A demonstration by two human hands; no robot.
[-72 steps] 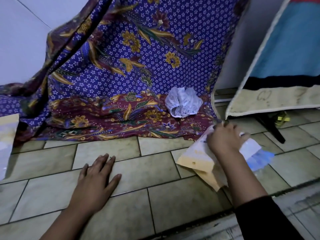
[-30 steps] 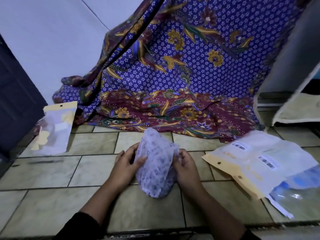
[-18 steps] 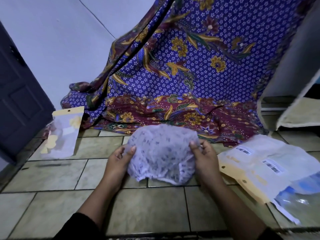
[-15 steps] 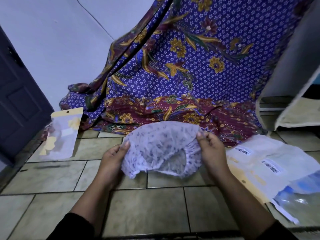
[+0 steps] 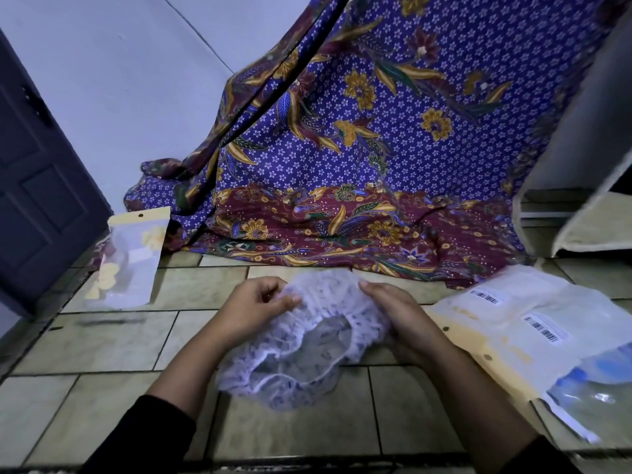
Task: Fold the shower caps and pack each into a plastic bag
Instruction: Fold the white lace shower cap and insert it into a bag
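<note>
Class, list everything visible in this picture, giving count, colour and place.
Ruffled plastic shower cap with blue print: one, white and blue, centre, between both hands.
Flat clear plastic bags with yellow headers: stack, number unclear, floor at right.
Filled clear plastic bag with yellow header: one, floor at left, beside door.
Floral batik cloth: one, purple and maroon, draped behind.
Dark panelled door: one, navy, far left.
Tiled floor: one, beige, below.
Left hand: one, pinches cap's left edge.
Right hand: one, holds cap's right edge.
</note>
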